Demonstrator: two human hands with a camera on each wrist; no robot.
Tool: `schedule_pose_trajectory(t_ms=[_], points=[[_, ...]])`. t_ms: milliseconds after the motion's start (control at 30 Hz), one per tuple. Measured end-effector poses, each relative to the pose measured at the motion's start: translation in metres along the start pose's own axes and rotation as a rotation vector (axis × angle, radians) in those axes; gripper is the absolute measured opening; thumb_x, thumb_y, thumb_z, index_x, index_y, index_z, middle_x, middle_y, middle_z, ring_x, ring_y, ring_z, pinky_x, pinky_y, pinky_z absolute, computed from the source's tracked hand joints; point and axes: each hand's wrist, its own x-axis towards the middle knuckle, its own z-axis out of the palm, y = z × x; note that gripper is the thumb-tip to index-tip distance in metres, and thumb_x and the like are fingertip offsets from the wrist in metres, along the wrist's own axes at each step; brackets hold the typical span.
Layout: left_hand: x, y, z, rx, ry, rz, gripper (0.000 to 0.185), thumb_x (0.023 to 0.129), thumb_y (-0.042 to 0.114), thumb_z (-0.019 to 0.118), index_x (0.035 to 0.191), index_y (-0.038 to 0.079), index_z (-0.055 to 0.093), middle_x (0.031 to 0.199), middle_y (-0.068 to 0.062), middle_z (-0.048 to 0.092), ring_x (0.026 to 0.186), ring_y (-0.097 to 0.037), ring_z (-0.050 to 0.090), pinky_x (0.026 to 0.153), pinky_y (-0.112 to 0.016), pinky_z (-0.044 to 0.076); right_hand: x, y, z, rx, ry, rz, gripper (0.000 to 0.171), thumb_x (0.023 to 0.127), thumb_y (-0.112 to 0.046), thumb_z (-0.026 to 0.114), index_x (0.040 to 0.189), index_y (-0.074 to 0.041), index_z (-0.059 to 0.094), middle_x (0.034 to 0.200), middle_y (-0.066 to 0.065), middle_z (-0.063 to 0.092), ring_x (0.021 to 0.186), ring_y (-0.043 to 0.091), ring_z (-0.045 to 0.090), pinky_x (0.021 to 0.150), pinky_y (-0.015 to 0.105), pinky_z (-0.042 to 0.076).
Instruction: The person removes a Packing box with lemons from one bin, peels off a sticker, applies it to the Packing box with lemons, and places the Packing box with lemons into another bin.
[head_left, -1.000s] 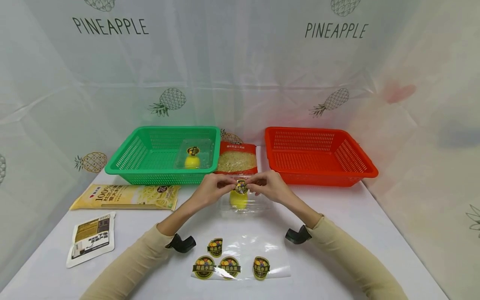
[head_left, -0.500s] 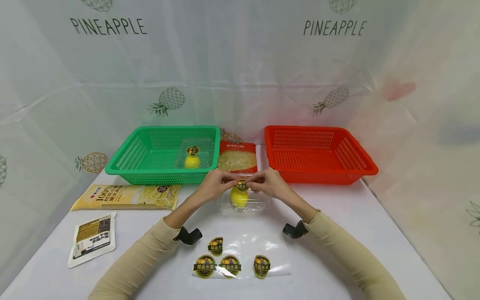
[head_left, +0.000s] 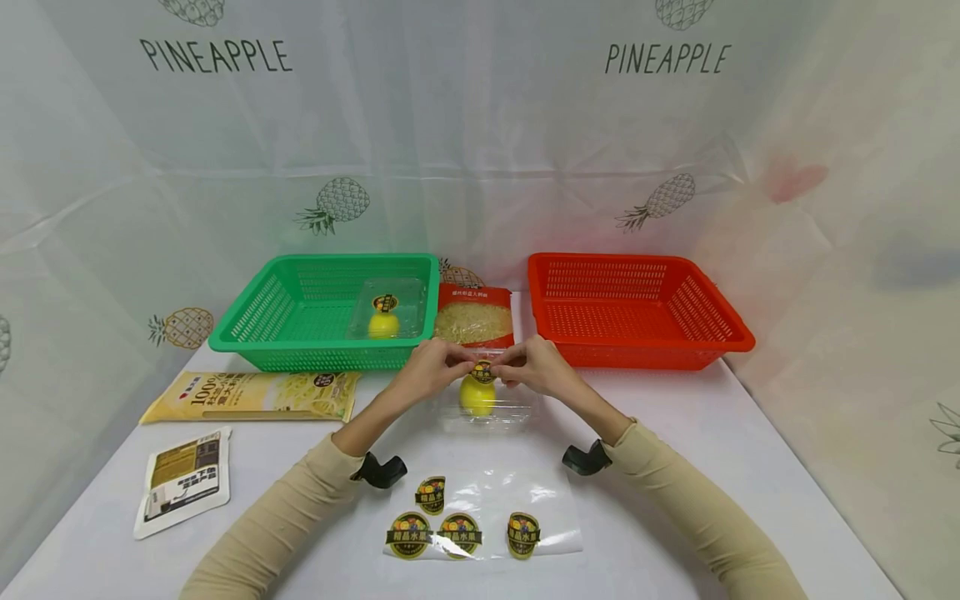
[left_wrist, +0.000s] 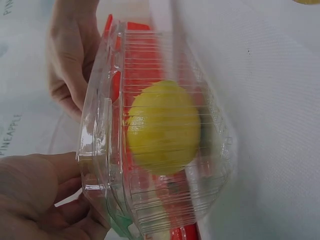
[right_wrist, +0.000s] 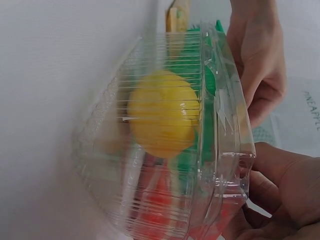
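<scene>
A clear plastic clamshell box (head_left: 504, 408) with a yellow lemon (head_left: 477, 395) inside lies on the white table, mid-centre. A round black-and-yellow sticker (head_left: 482, 372) sits on its lid. My left hand (head_left: 437, 367) and right hand (head_left: 531, 367) meet over the lid, each pinching one side of the sticker with thumb and fingertips. The left wrist view shows the lemon (left_wrist: 162, 127) through the ribbed box, my left hand (left_wrist: 40, 195) below and my right hand (left_wrist: 70, 55) above. In the right wrist view the lemon (right_wrist: 162, 112) is blurred, and the sticker is hidden.
A green basket (head_left: 255, 333) at the back left holds another boxed lemon (head_left: 386, 310). A red basket (head_left: 637, 354) stands at the back right, a red packet (head_left: 474, 317) between them. A yellow pasta bag (head_left: 251, 395) and white pouch (head_left: 182, 479) lie left. A sticker sheet (head_left: 547, 504) lies near me.
Both forearms have slid a little forward. The hands stay together on the sticker over the box, which has barely shifted.
</scene>
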Motion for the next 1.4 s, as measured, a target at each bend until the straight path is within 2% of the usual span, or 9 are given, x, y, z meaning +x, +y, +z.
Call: schedule_pose_trajectory(t_ms=[300,467,700,833,933,1033,1100,1233,1400], points=[[0.0,0.005,-0.001,0.027,-0.005,0.005,0.014,0.092,0.013,0.069,0.1,0.007,0.078,0.092,-0.005,0.077,0.073,-0.009,0.065,0.063,-0.02,0.05,0.001,-0.005,-0.001,0.013,-0.019,0.039,0.017,0.088,-0.014,0.074,0.099,-0.002,0.078,0.092,0.02,0.076,0.07,0.02,0.073,0.07,0.036,0.061],[0.001,0.006,-0.001,0.044,-0.009,0.022,0.014,0.092,0.012,0.068,0.099,0.006,0.078,0.093,-0.006,0.077,0.073,-0.009,0.067,0.063,-0.019,0.052,0.001,-0.007,-0.001,-0.001,-0.023,0.051,0.016,0.087,-0.014,0.074,0.099,-0.003,0.078,0.091,0.019,0.076,0.067,0.016,0.071,0.068,0.034,0.061],[-0.002,0.003,0.003,0.121,0.027,0.05,0.011,0.089,0.012,0.071,0.097,0.008,0.079,0.088,-0.004,0.075,0.074,-0.01,0.066,0.064,-0.02,0.053,0.001,-0.009,0.0,-0.014,-0.031,0.047,0.014,0.088,-0.013,0.074,0.097,-0.003,0.078,0.091,0.02,0.075,0.064,0.013,0.068,0.072,0.043,0.061],[-0.007,0.002,0.005,0.241,0.085,0.111,0.011,0.088,0.015,0.074,0.097,0.011,0.079,0.091,-0.003,0.07,0.086,-0.017,0.06,0.075,-0.03,0.05,0.0,-0.009,-0.001,-0.059,-0.021,0.021,0.011,0.086,-0.013,0.076,0.093,-0.005,0.079,0.083,0.012,0.076,0.062,0.014,0.065,0.063,0.035,0.06],[-0.009,0.002,0.006,0.286,0.109,0.143,0.016,0.088,0.016,0.074,0.103,0.01,0.078,0.102,-0.007,0.068,0.098,-0.024,0.058,0.084,-0.04,0.049,-0.002,-0.009,-0.002,-0.141,-0.002,-0.022,0.01,0.084,-0.015,0.077,0.092,-0.009,0.079,0.078,0.003,0.074,0.06,0.014,0.06,0.055,0.025,0.053],[-0.01,0.002,0.005,0.291,0.109,0.142,0.026,0.089,0.019,0.074,0.112,0.007,0.075,0.122,-0.016,0.065,0.115,-0.034,0.058,0.097,-0.049,0.049,-0.004,-0.009,-0.002,-0.245,0.048,-0.055,0.019,0.082,-0.023,0.08,0.097,-0.012,0.078,0.079,0.002,0.072,0.068,0.016,0.058,0.054,0.022,0.045],[-0.009,0.002,0.005,0.287,0.096,0.128,0.033,0.089,0.022,0.073,0.117,0.005,0.072,0.131,-0.018,0.062,0.122,-0.036,0.057,0.101,-0.052,0.048,-0.006,-0.008,-0.002,-0.297,0.088,-0.055,0.032,0.079,-0.03,0.082,0.105,-0.011,0.076,0.088,0.007,0.072,0.077,0.02,0.06,0.058,0.024,0.046],[-0.01,-0.002,0.004,0.245,0.05,0.096,0.037,0.09,0.027,0.073,0.119,0.005,0.071,0.127,-0.014,0.067,0.118,-0.032,0.062,0.098,-0.05,0.05,-0.009,-0.004,-0.003,-0.354,0.131,-0.01,0.063,0.075,-0.041,0.084,0.126,-0.01,0.066,0.113,0.017,0.064,0.094,0.025,0.059,0.071,0.033,0.052],[-0.012,-0.005,0.002,0.196,0.005,0.072,0.038,0.09,0.03,0.071,0.12,0.006,0.07,0.122,-0.009,0.069,0.116,-0.03,0.06,0.096,-0.052,0.047,-0.011,0.0,-0.007,-0.335,0.078,0.025,0.069,0.075,-0.046,0.082,0.131,-0.009,0.063,0.124,0.016,0.063,0.104,0.032,0.06,0.077,0.04,0.055]])
